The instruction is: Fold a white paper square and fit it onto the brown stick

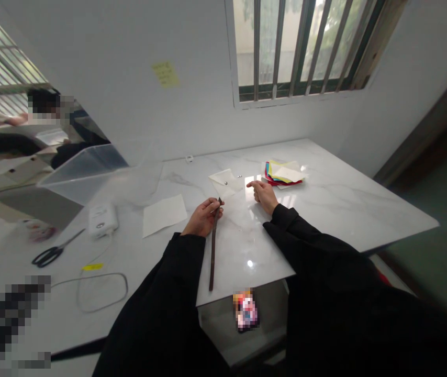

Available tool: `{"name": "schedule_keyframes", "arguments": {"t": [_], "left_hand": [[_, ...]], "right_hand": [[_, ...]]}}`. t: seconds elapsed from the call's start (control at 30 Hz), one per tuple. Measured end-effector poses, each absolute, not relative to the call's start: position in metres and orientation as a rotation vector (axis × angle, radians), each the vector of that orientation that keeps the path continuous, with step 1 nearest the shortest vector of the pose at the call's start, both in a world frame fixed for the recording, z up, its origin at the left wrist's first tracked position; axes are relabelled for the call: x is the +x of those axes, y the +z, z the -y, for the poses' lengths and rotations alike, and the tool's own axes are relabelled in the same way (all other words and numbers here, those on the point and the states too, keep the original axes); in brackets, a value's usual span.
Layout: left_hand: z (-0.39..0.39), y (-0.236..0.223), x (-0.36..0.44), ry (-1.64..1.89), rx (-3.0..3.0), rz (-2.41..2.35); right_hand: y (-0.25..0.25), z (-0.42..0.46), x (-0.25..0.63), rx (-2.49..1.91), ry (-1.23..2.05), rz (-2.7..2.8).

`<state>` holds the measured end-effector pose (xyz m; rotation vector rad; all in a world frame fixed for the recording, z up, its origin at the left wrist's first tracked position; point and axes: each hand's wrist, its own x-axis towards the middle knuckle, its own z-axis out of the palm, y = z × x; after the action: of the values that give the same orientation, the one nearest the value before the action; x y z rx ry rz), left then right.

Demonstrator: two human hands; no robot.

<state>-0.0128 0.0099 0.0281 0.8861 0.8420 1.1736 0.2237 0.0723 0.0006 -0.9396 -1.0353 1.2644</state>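
My left hand [203,215] is closed on the upper end of a dark brown strap [213,251], pinched between thumb and fingers. From there the strap runs down toward the table's front edge. My right hand [263,195] hovers over the table, its index finger stretched out to the left and the other fingers curled; I see nothing in it. Just beyond the hands lies a white envelope-shaped piece [221,179] with a round metal stud [226,183] on it. Small metal bits [239,176] lie beside that piece, near my right fingertip.
A stack of coloured sheets [285,174] lies back right. On the left are a white sheet [164,214], a white power socket block [102,220] with its cable, black scissors [53,254] and a clear plastic bin [86,173]. People sit farther left. A wall with a barred window stands behind.
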Motion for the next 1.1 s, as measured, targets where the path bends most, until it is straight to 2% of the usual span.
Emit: {"name": "schedule_keyframes", "arguments": {"t": [0.43,0.63,0.93,1.1], "left_hand": [[-0.006,0.029,-0.018,1.189,0.851,-0.835],[-0.007,0.026,-0.018,1.218,0.853,-0.833],[-0.007,0.026,-0.018,1.232,0.859,-0.839],[-0.007,0.025,-0.017,1.215,0.881,-0.837]], "right_hand": [[0.010,-0.061,0.221,-0.960,1.395,1.048],[0.009,-0.057,0.222,-0.910,1.547,1.395],[0.002,-0.063,0.218,-0.984,1.296,1.275],[0.007,-0.061,0.220,-0.933,1.432,1.253]]}}
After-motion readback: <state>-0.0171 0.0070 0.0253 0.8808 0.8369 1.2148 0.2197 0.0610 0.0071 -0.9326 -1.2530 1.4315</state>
